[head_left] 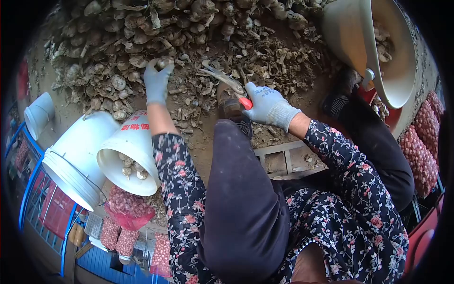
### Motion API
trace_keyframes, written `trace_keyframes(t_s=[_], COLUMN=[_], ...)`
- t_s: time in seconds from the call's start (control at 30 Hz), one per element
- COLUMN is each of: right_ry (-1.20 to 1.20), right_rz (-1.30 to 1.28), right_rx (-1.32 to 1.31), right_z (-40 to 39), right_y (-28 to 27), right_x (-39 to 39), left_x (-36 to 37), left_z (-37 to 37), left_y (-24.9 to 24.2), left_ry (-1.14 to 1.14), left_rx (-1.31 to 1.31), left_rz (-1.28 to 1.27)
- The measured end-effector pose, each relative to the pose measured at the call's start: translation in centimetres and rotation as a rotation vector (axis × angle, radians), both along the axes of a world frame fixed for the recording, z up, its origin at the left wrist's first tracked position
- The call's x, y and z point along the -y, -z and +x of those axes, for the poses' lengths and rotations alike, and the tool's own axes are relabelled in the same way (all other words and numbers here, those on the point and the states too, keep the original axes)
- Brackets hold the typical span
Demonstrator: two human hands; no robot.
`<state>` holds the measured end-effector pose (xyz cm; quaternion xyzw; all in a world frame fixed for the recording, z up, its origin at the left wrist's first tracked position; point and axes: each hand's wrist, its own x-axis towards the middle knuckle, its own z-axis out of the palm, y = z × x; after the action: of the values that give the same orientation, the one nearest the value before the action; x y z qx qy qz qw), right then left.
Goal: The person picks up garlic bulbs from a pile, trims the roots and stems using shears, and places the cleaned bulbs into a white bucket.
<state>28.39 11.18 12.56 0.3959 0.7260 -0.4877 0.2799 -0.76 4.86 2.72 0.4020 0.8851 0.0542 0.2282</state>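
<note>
My left hand point(157, 81), in a grey glove, reaches to the edge of the garlic pile point(127, 47). Its fingers are closed around a garlic bulb point(164, 63), only partly visible. To the right, my gloved right hand point(267, 104) is wrapped round the red handle of a pair of shears point(231, 84). The blades point up and left, over dry stalks and leaf scraps point(203, 90). Nothing shows between the blades.
White buckets point(82, 156) lie tilted at the left; one nearer bucket point(130, 161) holds some bulbs. A large pale tub point(399, 57) with garlic leans at the upper right. Filled red net bags point(420, 161) stand at the right and lower left. A wooden frame point(286, 156) lies between my legs.
</note>
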Motion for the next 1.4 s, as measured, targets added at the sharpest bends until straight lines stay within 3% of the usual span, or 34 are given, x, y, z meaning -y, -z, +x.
trace_keyframes(t_s=[0.07, 0.2, 0.27, 0.33, 0.4, 0.53, 0.73, 0.8, 0.83, 0.97, 1.03, 1.13, 1.2, 1.27, 1.3, 1.33, 1.4], right_ry=[0.013, -0.025, -0.128, -0.157, -0.264, -0.339, -0.292, -0.268, -0.274, -0.295, -0.24, -0.176, -0.251, -0.281, -0.317, -0.35, -0.34], right_rz=[0.047, 0.236, 0.424, 0.399, 0.487, 0.354, 0.289, 0.303, 0.295, 0.254, 0.259, 0.286, 0.278, 0.258, 0.238, 0.212, 0.191], right_rx=[-0.03, -0.141, -0.141, -0.088, -0.117, -0.081, -0.152, -0.173, -0.188, -0.132, -0.124, -0.127, -0.146, -0.21, -0.208, -0.203, -0.157], right_z=[-0.1, -1.6, -2.2, -2.7, -2.8, -3.0, -2.0, -1.5, -1.1, -0.9, -1.1, -1.2, -0.3, 0.8, 1.1, 1.4, 1.8], right_y=[0.3, -0.7, -1.2, -2.1, -2.3, -3.2, -1.0, -0.6, -0.4, -1.8, -2.7, -3.0, -2.5, -1.7, -1.9, -2.3, -2.4], right_x=[0.1, -0.1, -0.4, -1.4, -1.9, -3.0, -2.6, -2.6, -2.5, -2.8, -2.3, -1.5, -1.9, -2.5, -3.1, -3.4, -4.3], left_x=[1.2, 1.9, 1.7, 1.6, 1.5, 0.7, 0.7, 1.1, 1.4, 1.2, 0.0, -0.3, 0.7, 2.1, 1.2, 1.7, 2.1], left_z=[2.2, 6.3, 7.5, 7.8, 7.5, 8.0, 8.5, 9.1, 9.3, 10.4, 11.4, 11.8, 10.6, 9.2, 9.2, 8.9, 8.1], left_y=[-2.8, -7.0, -8.6, -8.9, -9.5, -11.2, -9.5, -8.8, -8.4, -9.2, -10.3, -9.3, -8.8, -7.7, -10.4, -10.4, -10.9], left_ry=[-0.584, -0.62, -0.462, -0.405, -0.081, 0.09, 0.007, -0.226, -0.129, -0.092, -0.04, -0.047, -0.073, -0.182, -0.271, -0.277, -0.231], left_rx=[0.99, 1.066, 0.953, 0.919, 0.445, 0.187, 0.209, 0.455, 0.374, 0.357, -0.024, -0.124, 0.045, 0.717, 0.957, 0.957, 1.326], left_rz=[0.519, 0.652, 0.58, 0.613, 0.471, 0.513, 0.53, 0.484, 0.522, 0.514, 0.444, 0.571, 0.495, 0.423, 0.269, 0.267, 0.376])
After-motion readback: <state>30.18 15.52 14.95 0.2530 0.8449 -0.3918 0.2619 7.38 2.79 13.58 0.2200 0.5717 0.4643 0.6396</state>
